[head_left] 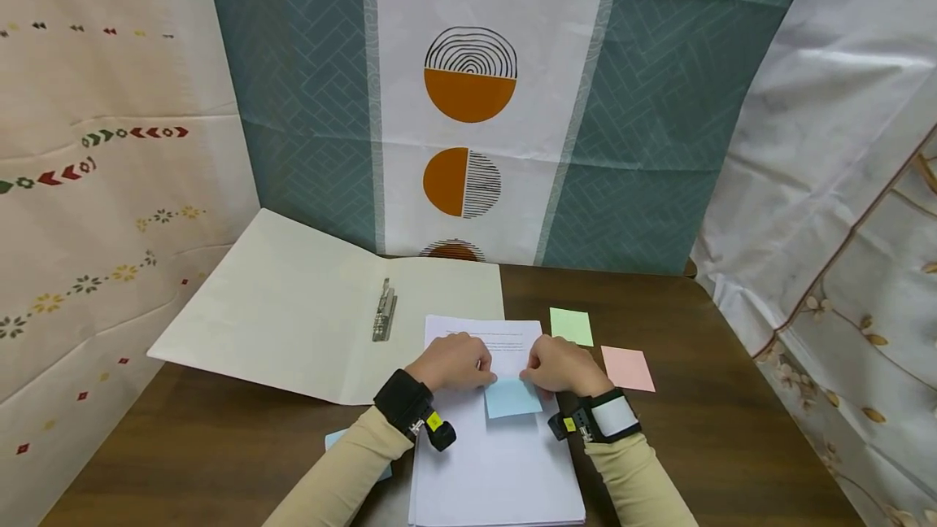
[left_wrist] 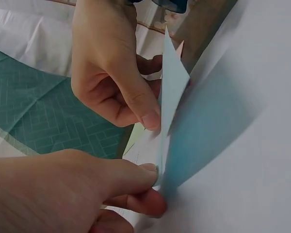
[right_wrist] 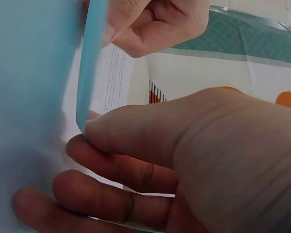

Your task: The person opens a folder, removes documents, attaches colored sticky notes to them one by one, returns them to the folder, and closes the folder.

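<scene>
A blue sticky note [head_left: 512, 398] is held over a stack of white paper [head_left: 505, 470] by its two upper corners. My left hand [head_left: 455, 363] pinches the left corner between thumb and forefinger, and my right hand [head_left: 565, 366] pinches the right one. From the left wrist view, the note [left_wrist: 173, 80] stands edge-on above the sheet and casts a bluish shadow on it. The right wrist view shows my right thumb and forefinger [right_wrist: 75, 148] at the note's corner. Lines of print run across the top sheet near its upper edge.
An open cream lever-arch folder [head_left: 293, 299] with a metal clip [head_left: 384, 311] lies behind and left of the stack. Green [head_left: 571, 326] and pink [head_left: 628, 368] sticky notes lie to the right on the brown table [head_left: 717, 397]. Another blue note [head_left: 335, 437] is partly hidden by my left forearm.
</scene>
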Demonstrator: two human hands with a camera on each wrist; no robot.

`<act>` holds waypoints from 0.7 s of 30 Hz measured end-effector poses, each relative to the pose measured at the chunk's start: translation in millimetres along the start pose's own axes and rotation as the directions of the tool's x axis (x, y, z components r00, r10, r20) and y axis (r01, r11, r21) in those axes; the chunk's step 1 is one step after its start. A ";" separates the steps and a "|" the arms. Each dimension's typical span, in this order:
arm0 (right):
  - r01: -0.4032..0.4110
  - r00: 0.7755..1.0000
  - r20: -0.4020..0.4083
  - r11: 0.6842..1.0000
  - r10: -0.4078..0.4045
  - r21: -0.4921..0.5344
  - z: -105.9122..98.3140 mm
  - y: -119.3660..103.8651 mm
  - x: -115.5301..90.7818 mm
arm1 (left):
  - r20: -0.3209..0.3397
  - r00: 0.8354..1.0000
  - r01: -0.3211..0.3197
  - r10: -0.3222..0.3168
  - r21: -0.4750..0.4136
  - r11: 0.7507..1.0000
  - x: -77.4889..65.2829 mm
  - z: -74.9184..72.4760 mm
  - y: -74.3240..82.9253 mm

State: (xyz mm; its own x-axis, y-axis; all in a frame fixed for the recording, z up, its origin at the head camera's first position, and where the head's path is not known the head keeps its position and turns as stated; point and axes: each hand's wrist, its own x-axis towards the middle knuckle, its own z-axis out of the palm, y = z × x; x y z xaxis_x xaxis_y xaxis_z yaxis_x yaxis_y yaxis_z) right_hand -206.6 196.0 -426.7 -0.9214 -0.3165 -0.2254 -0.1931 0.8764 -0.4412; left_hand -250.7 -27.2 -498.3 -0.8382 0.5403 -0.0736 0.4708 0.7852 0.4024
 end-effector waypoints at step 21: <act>-0.105 0.991 0.079 0.993 0.109 -0.056 21.6 36.7 26.9 | 0.003 0.996 0.087 -0.087 -0.052 0.995 -7.1 3.3 -3.6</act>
State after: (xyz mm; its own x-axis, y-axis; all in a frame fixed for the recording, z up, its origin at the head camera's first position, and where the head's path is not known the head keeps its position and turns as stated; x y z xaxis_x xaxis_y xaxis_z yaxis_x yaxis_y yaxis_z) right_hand -231.2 211.9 -467.6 -0.9074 -0.2465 -0.3404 -0.1139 0.9238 -0.3655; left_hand -245.6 -32.9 -502.3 -0.8751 0.4711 -0.1110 0.3812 0.8122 0.4416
